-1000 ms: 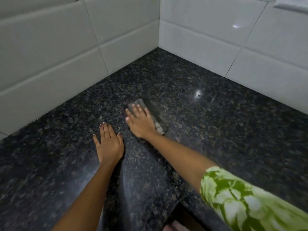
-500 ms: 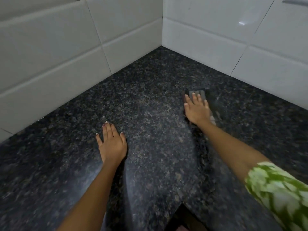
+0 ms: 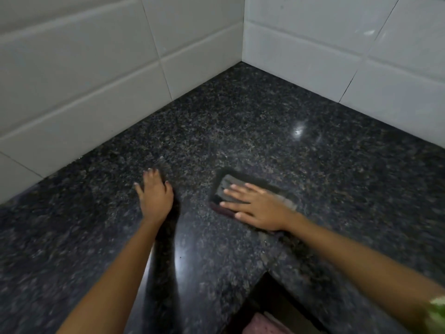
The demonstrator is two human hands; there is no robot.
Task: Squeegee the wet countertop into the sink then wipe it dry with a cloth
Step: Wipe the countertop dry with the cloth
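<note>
On my far left the white wall tiles [image 3: 79,75] run along the back edge of the dark speckled granite countertop [image 3: 240,131], meeting the other tiled wall at the inside corner. My left hand [image 3: 155,196] lies flat on the stone, palm down and fingers spread slightly, gripping nothing; it simply rests there, well clear of the tiles. A bright streak of reflected light runs down the counter just beside my left forearm. Further right, near my left hand but apart from it, my right hand [image 3: 256,207] presses flat on a folded grey cloth [image 3: 228,186], fingers stretched out and pointing left across it rather than curled around it (so it is pinned under my palm, not clutched). The cloth lies on the counter roughly in the middle of the view, with part of it showing beyond my fingertips and a paler edge peeking out behind my wrist. At the bottom right corner a scrap of my green patterned sleeve [image 3: 437,309] shows.
</note>
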